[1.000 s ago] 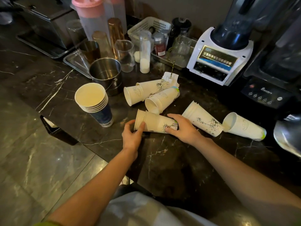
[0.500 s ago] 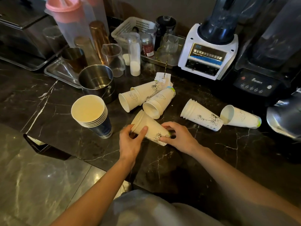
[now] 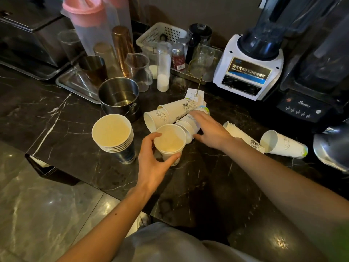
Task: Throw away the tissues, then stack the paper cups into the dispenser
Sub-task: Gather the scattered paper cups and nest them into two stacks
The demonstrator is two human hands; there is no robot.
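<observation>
White cup (image 3: 170, 146), on its side a second ago, now upright near the counter (image 3: 75, 133) front, gripped by curled left hand (image 3: 153, 167); right hand (image 3: 211, 132) let go, rests open-fingered on next lying cup (image 3: 186, 128), so nesting likely follows

Dim warm light, glossy glare spots, wide-angle edge distortion.
</observation>
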